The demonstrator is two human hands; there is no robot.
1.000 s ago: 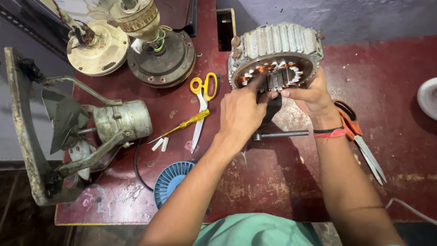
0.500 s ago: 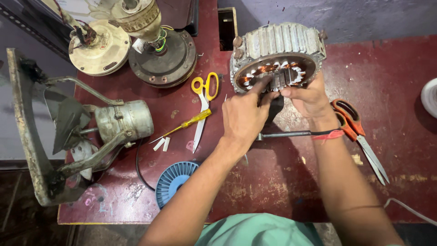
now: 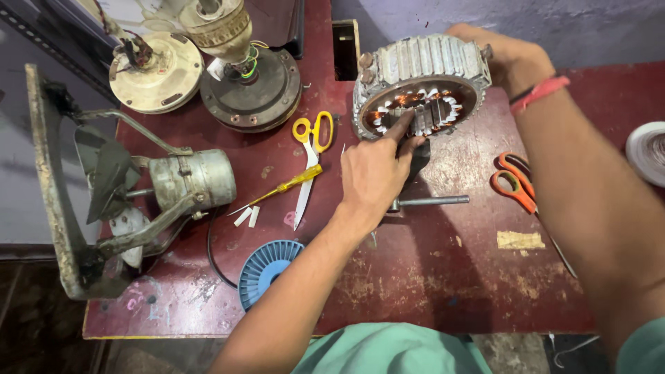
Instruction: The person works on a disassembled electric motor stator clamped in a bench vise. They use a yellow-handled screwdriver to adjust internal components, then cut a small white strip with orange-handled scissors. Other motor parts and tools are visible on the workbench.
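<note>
Copper windings show inside the motor stator at the red table's back edge; our left hand points one extended finger into its bore, other fingers curled, while our right hand cups its far rim.

Repair workshop for electric fans and motors. Scuffed, dark red worktop, paint worn and stained. On it: an open motor stator with copper windings showing, two dismantled ceiling fan motors, a grimy exhaust fan lying in its frame, a blue plastic spool. Hand tools lie scattered: yellow scissors, orange scissors, yellow screwdriver.
</note>
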